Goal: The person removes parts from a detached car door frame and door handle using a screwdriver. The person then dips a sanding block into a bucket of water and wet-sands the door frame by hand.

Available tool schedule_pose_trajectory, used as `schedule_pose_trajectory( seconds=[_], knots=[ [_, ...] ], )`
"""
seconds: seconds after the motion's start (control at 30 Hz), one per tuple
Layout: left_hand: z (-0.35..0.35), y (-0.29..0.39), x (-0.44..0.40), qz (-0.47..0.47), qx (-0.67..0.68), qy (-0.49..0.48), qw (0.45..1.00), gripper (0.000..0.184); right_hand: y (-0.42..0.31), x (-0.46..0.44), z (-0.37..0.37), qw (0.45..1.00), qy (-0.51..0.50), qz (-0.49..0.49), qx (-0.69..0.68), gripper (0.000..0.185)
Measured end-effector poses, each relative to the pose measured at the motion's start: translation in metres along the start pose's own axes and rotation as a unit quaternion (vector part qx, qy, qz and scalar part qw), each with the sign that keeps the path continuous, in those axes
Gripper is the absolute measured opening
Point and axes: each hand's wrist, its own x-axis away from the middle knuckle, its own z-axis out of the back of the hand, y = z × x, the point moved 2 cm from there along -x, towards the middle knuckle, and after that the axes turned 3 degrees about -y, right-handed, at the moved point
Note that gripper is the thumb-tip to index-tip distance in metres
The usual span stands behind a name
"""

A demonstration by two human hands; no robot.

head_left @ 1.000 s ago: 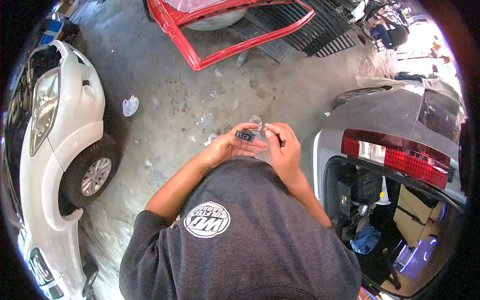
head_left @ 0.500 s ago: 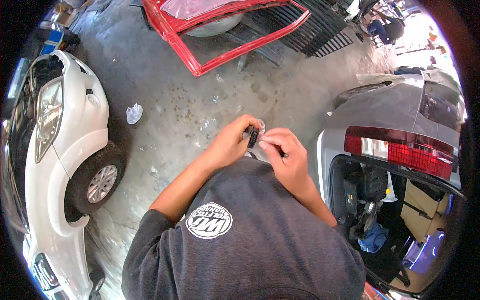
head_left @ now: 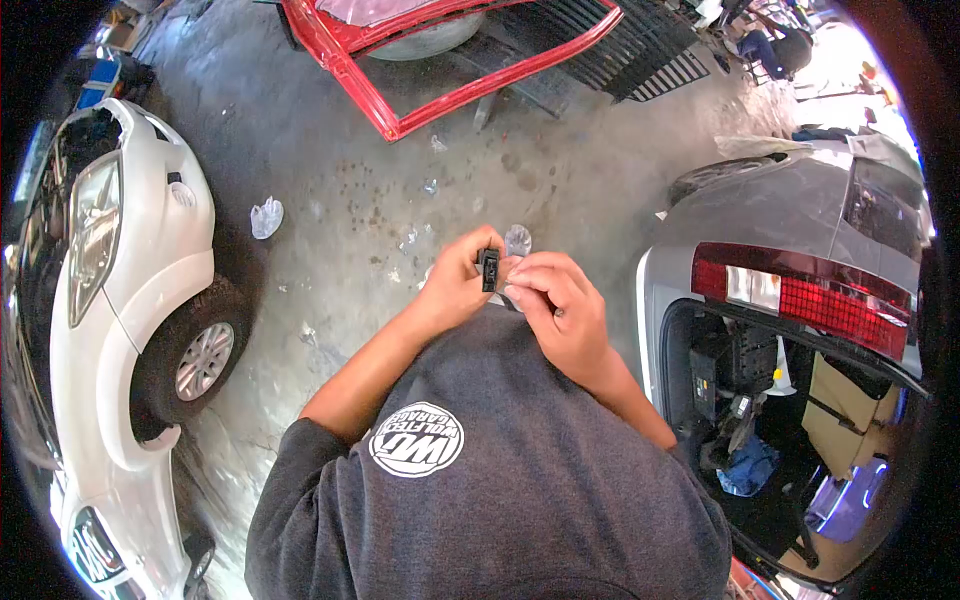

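Note:
My left hand [head_left: 458, 275] is closed around a small black plastic part [head_left: 490, 270], which resembles an electrical connector; its open end faces up toward me. Close beside it, my right hand [head_left: 568, 305] has thumb and forefinger pinched at the part's right side. What lies between those fingertips is too small to make out. A tiny dark round spot shows in the curl of the right fingers. Just beyond the hands appears a clear, crumpled-looking piece [head_left: 518, 240], seemingly on the floor. Both hands are in front of my dark shirt [head_left: 540, 450].
A white vehicle [head_left: 120, 310] with a wheel stands at left. At right is a grey vehicle [head_left: 770, 215] with a red tail light [head_left: 800, 295] and an open rear. A red door frame [head_left: 390, 115] lies ahead. Crumpled plastic [head_left: 266, 218] is on the concrete floor.
The black part has turned so that its open end shows more fully, and it has shifted slightly left. The right fingertips stay beside it. The whole view has shifted slightly.

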Motion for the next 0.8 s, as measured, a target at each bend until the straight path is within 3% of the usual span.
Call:
schedule_pose_trajectory(
  seconds=[0.13,0.5,0.8],
  knots=[
    [-0.005,-0.003,-0.001,-0.069,0.025,-0.02,0.997,0.021,0.0,-0.005,-0.001,1.0,-0.008,0.008,0.016,0.015],
    [-0.009,0.008,0.002,-0.074,-0.043,-0.002,0.996,0.019,0.003,0.002,0.003,0.999,-0.026,-0.036,0.026,0.016],
    [-0.011,0.009,-0.003,-0.148,-0.106,0.017,0.983,0.022,-0.001,0.001,0.005,0.996,-0.033,-0.054,0.057,0.014]
  ],
)
